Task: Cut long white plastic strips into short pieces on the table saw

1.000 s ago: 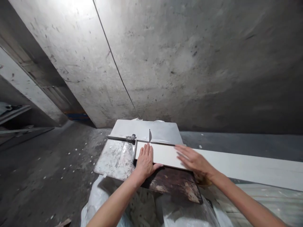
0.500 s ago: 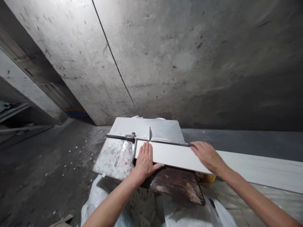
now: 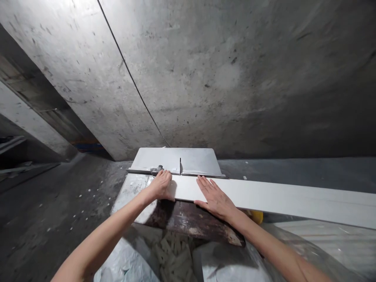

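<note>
A long white board (image 3: 273, 196) lies across a worn table (image 3: 195, 158) and runs off past its right side. My left hand (image 3: 161, 185) is at the board's left end, fingers curled over the far edge and thumb at the near edge. Flat on the board's top, my right hand (image 3: 216, 199) rests with fingers stretched out and thumb apart. A metal rail (image 3: 202, 176) runs along the board's far edge. Just beyond my left fingers sits a small metal clamp-like block (image 3: 159, 168). A thin dark upright strip (image 3: 180, 166), blade-like, stands behind the board between my hands.
A concrete wall (image 3: 205, 78) rises behind the table. Beneath the table's near edge are many pale offcuts (image 3: 173, 254) and white plastic bags (image 3: 126, 262). A yellow container (image 3: 256, 216) shows below the board. Small white bits dot the dark floor (image 3: 58, 223) at left.
My left hand has shifted left from lying flat on the board to curling round its end. My right hand has slid left along the board and now lies flat.
</note>
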`<control>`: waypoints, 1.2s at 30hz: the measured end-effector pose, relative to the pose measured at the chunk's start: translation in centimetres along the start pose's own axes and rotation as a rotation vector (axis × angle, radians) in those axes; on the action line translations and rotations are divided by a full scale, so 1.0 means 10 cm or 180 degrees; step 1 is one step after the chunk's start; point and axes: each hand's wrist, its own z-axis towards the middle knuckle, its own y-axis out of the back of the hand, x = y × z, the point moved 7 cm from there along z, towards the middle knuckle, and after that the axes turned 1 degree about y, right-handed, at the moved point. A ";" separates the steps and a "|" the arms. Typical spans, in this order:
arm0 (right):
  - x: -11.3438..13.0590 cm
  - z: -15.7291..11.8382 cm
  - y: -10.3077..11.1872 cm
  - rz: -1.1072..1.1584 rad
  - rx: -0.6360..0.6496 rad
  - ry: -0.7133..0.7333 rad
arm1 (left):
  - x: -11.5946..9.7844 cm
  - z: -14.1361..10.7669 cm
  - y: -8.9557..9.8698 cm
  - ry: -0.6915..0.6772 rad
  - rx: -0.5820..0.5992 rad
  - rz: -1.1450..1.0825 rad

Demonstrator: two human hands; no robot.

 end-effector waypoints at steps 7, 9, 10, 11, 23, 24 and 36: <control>-0.50 0.51 -0.23 -0.0014 0.0246 -0.0091 | 0.30 0.64 0.07 0.0011 -0.0125 0.0016; -0.62 0.63 -0.26 -0.0007 0.0329 -0.0139 | 0.38 0.77 0.08 0.0031 -0.0128 0.0022; -0.66 0.66 -0.27 -0.0004 0.0358 -0.0160 | 0.41 0.82 0.09 0.0041 -0.0128 0.0025; -0.69 0.69 -0.28 -0.0005 0.0372 -0.0176 | 0.43 0.85 0.10 0.0050 -0.0127 0.0029; -0.13 0.11 -0.07 -0.0102 -0.0037 0.0012 | 0.09 0.27 0.00 0.0206 0.0032 0.0166; -0.07 0.03 -0.03 -0.0105 -0.0072 0.0030 | 0.04 0.19 -0.01 0.0220 0.0088 0.0164; 0.40 0.04 -0.01 0.0085 -0.0224 0.0154 | -0.61 -1.36 -0.07 -0.0476 0.0494 -0.0752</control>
